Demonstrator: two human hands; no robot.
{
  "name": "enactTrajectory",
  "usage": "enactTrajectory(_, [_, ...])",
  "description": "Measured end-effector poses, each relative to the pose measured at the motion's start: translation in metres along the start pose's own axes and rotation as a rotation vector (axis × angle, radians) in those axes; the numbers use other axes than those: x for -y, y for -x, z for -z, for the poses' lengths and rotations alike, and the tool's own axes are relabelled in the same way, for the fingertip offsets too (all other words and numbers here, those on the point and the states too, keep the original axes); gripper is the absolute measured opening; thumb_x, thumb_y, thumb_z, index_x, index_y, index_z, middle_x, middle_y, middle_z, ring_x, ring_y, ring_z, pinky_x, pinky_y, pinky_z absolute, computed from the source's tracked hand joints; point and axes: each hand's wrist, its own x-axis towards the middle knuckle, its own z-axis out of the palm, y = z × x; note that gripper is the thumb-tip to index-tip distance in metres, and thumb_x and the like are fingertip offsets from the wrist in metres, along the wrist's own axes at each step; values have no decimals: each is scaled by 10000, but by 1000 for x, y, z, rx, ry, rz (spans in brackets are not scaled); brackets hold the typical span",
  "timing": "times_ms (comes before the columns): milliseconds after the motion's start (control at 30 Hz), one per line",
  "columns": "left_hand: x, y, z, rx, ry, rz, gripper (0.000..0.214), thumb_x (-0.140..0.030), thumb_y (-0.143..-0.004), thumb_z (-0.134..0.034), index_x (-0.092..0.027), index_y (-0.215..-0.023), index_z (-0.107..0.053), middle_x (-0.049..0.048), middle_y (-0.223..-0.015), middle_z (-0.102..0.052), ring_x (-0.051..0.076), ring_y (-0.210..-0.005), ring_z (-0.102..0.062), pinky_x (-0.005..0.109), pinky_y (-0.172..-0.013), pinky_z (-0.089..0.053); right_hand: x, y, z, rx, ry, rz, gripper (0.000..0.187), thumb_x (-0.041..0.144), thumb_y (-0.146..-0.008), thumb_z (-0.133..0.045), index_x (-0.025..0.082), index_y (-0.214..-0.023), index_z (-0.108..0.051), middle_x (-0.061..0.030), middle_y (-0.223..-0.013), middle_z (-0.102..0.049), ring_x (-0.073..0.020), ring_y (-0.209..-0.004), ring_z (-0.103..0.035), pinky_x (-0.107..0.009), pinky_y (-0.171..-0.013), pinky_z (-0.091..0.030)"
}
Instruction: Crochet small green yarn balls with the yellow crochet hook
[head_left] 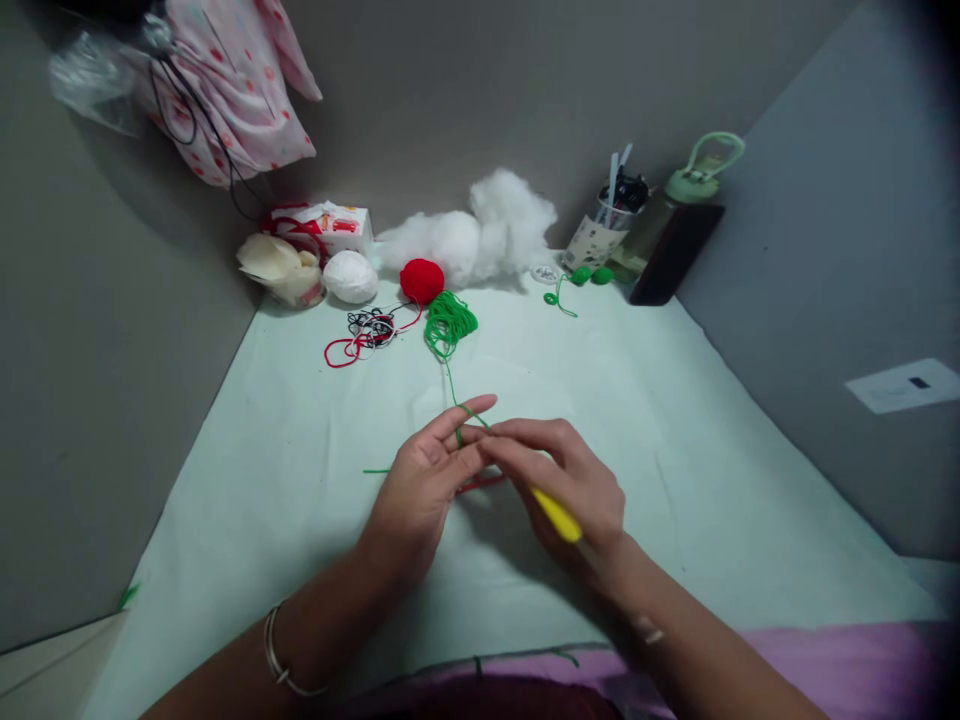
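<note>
My left hand [427,470] has its index finger stretched out, with green yarn [451,385] running over it. Its thumb presses against the other fingers, pinching the yarn where the work is too small to make out. In my right hand [566,475] is a crochet hook with a yellow handle [556,515]; its tip meets the left fingertips and is hidden. The yarn leads back to a loose green skein [450,322]. A short green tail [375,471] sticks out left of my left hand. Something thin and red [482,483] shows below the fingers.
Behind the skein sit a red yarn ball [422,282], a white ball [350,277] and fluffy white stuffing [480,235]. Tangled black and red yarn [371,328] lies left. At the back right stand a pen cup [598,235], a bottle [694,185] and a dark phone-like slab [676,255].
</note>
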Motion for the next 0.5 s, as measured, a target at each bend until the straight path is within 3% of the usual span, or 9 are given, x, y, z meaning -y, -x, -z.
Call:
enactTrajectory(67, [-3,-1,0,7,58,56,415,-234,-831,-852,-161,-1227,-753,49,-936,-754,176,-873,-695,352,-934,-541,-1,1,1,4,71,60,402,108,-978,-667,337,-1297,-754,-78,-1197,-787,-242,-1058,-751,-398,-850,-658])
enactTrajectory(133, [-6,-2,0,24,107,105,402,-204,-830,-838,-128,-1216,-753,55,-939,-754,172,-872,-703,369,-986,-539,-2,-2,3,-34,5,25,363,107,-987,-650,313,-1264,-765,-76,-1135,-790,-232,-1021,-751,-388,-829,-654])
enactTrajectory(267, [-10,-3,2,12,116,106,355,-201,-845,-816,-135,-1190,-766,21,-853,-711,202,-902,-738,422,-1021,-548,-6,-11,9,-172,-418,-306,178,193,-1019,-650,260,-1062,-809,-39,-947,-774,-161,-773,-713,-315,-703,-623])
enactTrajectory(367, [-8,-2,2,6,45,58,328,-231,-848,-820,-173,-1167,-772,26,-905,-710,223,-923,-742,436,-986,-559,-7,-15,10,-154,-714,-475,146,299,-1016,-680,260,-990,-819,-23,-894,-767,-129,-670,-680,-269,-611,-600])
enactTrajectory(500, [-2,0,0,34,-67,-54,448,-210,-838,-821,-245,-1278,-744,8,-925,-690,197,-941,-701,418,-999,-540,-5,-15,7,-48,-653,-432,128,284,-995,-715,278,-1012,-841,-37,-1010,-807,-168,-920,-752,-292,-800,-640])
